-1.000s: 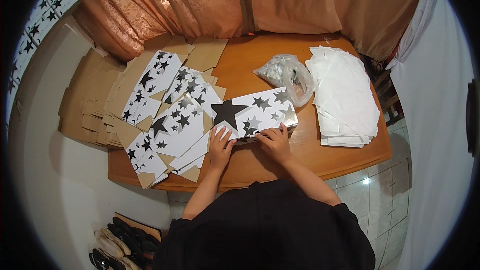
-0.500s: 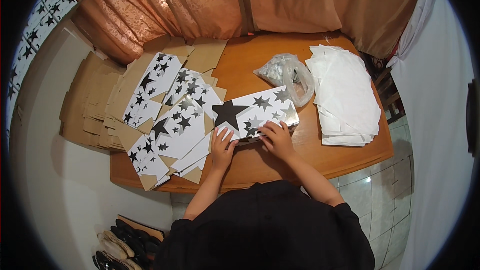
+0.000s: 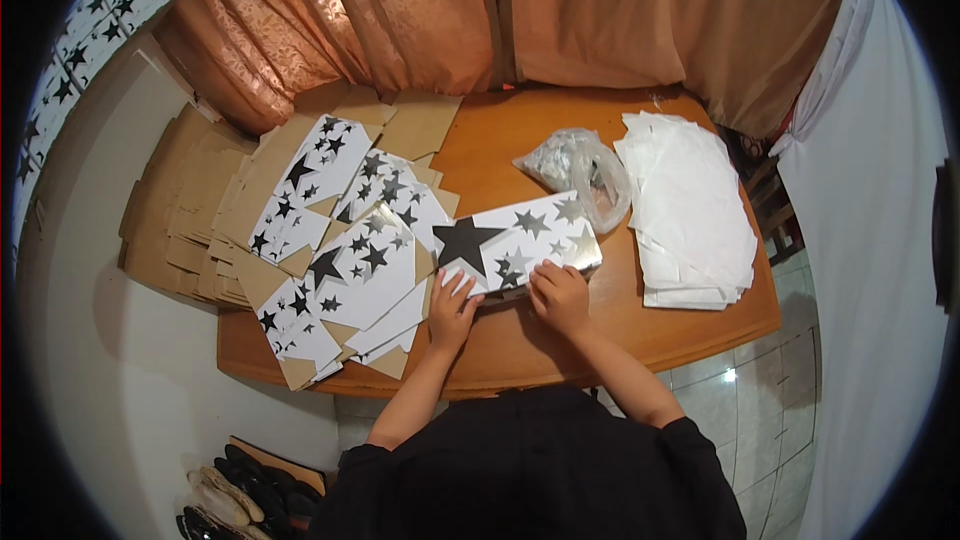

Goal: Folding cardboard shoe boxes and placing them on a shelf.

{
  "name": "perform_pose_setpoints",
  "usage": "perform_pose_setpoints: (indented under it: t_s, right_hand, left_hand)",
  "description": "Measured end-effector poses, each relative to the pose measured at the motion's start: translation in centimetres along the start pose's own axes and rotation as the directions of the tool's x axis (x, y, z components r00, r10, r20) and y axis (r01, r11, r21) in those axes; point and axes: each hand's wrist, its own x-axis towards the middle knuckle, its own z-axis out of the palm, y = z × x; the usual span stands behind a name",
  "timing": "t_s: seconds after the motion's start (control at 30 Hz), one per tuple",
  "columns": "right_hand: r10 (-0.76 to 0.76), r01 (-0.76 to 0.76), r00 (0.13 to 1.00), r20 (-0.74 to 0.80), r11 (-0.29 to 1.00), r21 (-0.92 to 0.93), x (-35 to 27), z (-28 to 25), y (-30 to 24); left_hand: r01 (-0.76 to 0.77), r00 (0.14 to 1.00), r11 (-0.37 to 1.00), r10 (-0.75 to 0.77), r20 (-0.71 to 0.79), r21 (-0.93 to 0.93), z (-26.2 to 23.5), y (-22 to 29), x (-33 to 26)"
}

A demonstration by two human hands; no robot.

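Observation:
A white cardboard box printed with black and grey stars lies closed on the table in front of me. At its near left corner, my left hand grips it with the fingertips over the edge. My right hand holds the near long edge further right, its fingers curled over the top and the thumb toward the front side. The box's near side is partly hidden by both hands. Just left of it lie overlapping flat star-printed box blanks, cardboard brown on their undersides.
Stacks of plain brown cardboard fill the far left of the wooden table. Behind the box sits a clear plastic bag with greyish contents. White paper sheets are piled at the right. Shoes stand at lower left; curtains hang behind.
My right hand has shifted slightly along the near edge, its fingers now drawn closer together and further off the top. The whole view has tilted a little, lowering the table in it.

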Motion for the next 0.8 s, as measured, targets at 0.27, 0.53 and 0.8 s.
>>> perform_pose_setpoints:
  t_s: [0.27, 0.53, 0.8]
  right_hand:
    - [0.065, -0.064, 0.998, 0.005, 0.992, -0.105, 0.5, 1.0, -2.1]
    - [0.011, -0.003, 0.996, 0.086, 0.996, -0.091, 1.4, -0.3, -1.7]
    - [0.152, -0.15, 0.984, -0.091, 0.988, 0.021, 3.8, -2.9, 1.6]
  left_hand:
    - [-0.005, 1.0, 1.0, 0.005, 0.014, -0.02, -0.6, 0.0, 0.5]
    - [-0.021, 0.999, 1.0, 0.021, 0.034, -0.015, -0.2, -0.2, 0.0]
    - [0.135, 0.99, 0.985, -0.13, -0.051, 0.111, -1.2, 1.9, -1.0]
